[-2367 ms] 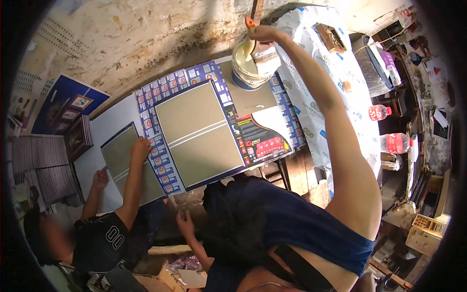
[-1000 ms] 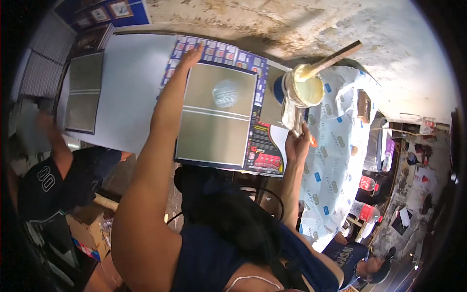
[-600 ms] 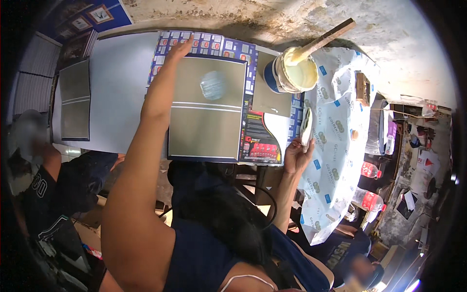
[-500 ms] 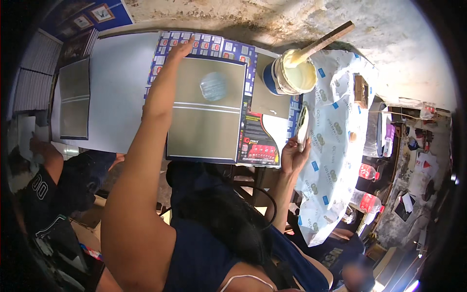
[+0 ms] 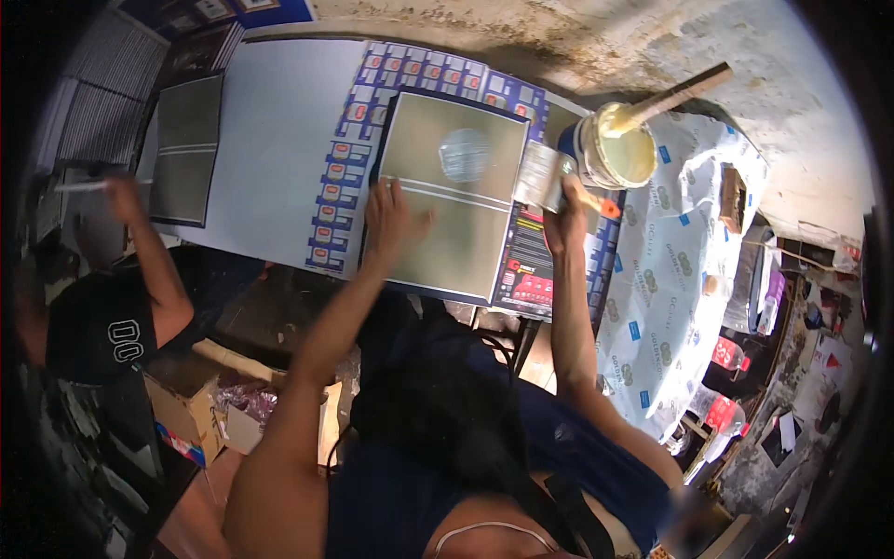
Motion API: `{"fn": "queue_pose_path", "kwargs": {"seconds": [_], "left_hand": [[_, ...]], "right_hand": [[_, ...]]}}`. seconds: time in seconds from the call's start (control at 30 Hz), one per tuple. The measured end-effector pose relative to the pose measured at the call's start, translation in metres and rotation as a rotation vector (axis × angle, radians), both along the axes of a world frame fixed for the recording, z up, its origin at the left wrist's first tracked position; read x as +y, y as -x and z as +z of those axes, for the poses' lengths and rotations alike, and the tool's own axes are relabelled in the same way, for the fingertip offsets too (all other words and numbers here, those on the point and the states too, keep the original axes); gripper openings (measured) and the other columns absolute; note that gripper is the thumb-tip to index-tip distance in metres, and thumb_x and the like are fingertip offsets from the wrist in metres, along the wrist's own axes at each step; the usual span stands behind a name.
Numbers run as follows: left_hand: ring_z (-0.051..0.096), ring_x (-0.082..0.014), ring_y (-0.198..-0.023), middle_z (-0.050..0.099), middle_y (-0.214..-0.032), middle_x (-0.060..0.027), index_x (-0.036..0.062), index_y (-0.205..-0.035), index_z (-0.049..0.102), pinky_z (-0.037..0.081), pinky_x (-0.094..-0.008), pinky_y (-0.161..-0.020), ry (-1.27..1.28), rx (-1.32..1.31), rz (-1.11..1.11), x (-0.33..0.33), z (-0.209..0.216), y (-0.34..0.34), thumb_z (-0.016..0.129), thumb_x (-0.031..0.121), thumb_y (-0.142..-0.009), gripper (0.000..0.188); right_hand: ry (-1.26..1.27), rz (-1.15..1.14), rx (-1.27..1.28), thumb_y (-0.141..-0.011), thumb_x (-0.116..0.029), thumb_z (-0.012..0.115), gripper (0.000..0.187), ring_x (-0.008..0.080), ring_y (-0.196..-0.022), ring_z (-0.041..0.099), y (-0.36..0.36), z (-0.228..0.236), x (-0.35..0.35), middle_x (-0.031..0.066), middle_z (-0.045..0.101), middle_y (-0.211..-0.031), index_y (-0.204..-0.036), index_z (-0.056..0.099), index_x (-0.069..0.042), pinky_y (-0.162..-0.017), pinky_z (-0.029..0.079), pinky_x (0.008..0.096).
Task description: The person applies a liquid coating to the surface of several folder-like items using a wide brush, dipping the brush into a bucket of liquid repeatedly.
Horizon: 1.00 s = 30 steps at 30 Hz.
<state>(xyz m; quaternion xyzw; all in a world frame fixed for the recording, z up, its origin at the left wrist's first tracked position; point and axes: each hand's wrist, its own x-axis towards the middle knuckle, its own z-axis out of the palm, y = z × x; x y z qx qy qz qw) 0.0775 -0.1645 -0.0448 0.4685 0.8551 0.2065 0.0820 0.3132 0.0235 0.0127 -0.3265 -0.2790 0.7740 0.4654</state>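
Observation:
My left hand (image 5: 395,224) lies over the left side of a grey-beige board panel (image 5: 451,244), its fingers apart and a little blurred. The panel has dark blue edges, two white lines across it and a shiny whitish patch (image 5: 466,155) on its far half. In my right hand (image 5: 567,219) is a wide flat brush (image 5: 539,174) with pale, coated bristles and an orange handle end. The bristles are at the panel's right edge; whether they touch it I cannot tell. Under the panel are printed blue sheets (image 5: 328,210) and a black-and-red printed sheet (image 5: 532,256).
A bucket of cream paste (image 5: 626,158) with a wooden stick (image 5: 678,97) stands at the far right. White printed wrapping (image 5: 652,279) covers the surface beside it. Farther left lie a white sheet (image 5: 279,149) and another grey panel (image 5: 186,154). A co-worker's hand (image 5: 121,198) holds something thin and white.
My left hand has come back from the far printed sheets to the panel's left side. My right hand has raised the brush to the panel's right edge. The view has shifted.

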Motion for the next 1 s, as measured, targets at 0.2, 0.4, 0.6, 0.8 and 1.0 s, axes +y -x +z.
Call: {"fn": "queue_pose_path", "kwargs": {"seconds": [0.2, 0.4, 0.6, 0.8, 1.0], "left_hand": [[0.017, -0.0452, -0.142, 0.019, -0.153, -0.0248, -0.0035, -0.148, 0.023, 0.021, -0.0640, -0.110, 0.305, -0.152, 0.088, -0.102, 0.007, -0.053, 0.078, 0.062, -0.067, 0.118], [0.015, -0.0455, -0.144, 0.019, -0.155, -0.0238, -0.0020, -0.152, 0.018, 0.015, -0.0624, -0.114, 0.181, -0.162, 0.091, -0.110, -0.014, -0.051, 0.074, 0.067, -0.066, 0.123], [0.012, -0.0430, -0.147, 0.017, -0.157, -0.0234, -0.0010, -0.152, 0.019, 0.012, -0.0618, -0.115, 0.209, -0.255, 0.128, -0.113, -0.018, -0.050, 0.074, 0.068, -0.067, 0.123], [0.014, -0.0431, -0.146, 0.019, -0.157, -0.0221, 0.0000, -0.152, 0.019, 0.012, -0.0613, -0.116, 0.166, -0.265, 0.144, -0.114, -0.025, -0.049, 0.076, 0.066, -0.066, 0.122], [0.010, -0.0432, -0.146, 0.016, -0.157, -0.0206, 0.0026, -0.153, 0.016, 0.011, -0.0646, -0.115, 0.167, -0.336, 0.132, -0.114, -0.030, -0.049, 0.081, 0.058, -0.067, 0.121]], "right_hand": [[-1.111, 0.545, -0.741, -0.087, -0.014, 0.068, 0.024, 0.0234, -0.097, 0.066, 0.114, -0.047, 0.034, 0.0120, 0.068, -0.108, -0.108, 0.069, -0.003, -0.085, 0.051, 0.0323], [-1.556, 0.526, -0.972, -0.083, -0.013, 0.068, 0.020, 0.0278, -0.085, 0.069, 0.199, -0.038, 0.128, 0.0104, 0.071, -0.104, -0.103, 0.072, -0.013, -0.071, 0.056, 0.0328], [-1.438, 1.043, -0.631, -0.084, -0.016, 0.067, 0.030, 0.0253, -0.093, 0.068, 0.217, -0.016, 0.045, 0.0102, 0.071, -0.106, -0.113, 0.071, -0.014, -0.076, 0.055, 0.0389], [-1.829, 0.782, -0.891, -0.079, -0.005, 0.068, 0.040, 0.0231, -0.095, 0.066, 0.267, -0.006, 0.083, 0.0114, 0.069, -0.113, -0.118, 0.070, -0.015, -0.081, 0.055, 0.0360], [-1.724, 1.187, -0.849, -0.080, -0.025, 0.073, 0.028, 0.0246, -0.092, 0.066, 0.248, -0.029, 0.044, 0.0076, 0.069, -0.100, -0.108, 0.073, -0.022, -0.085, 0.054, 0.0375]]}}
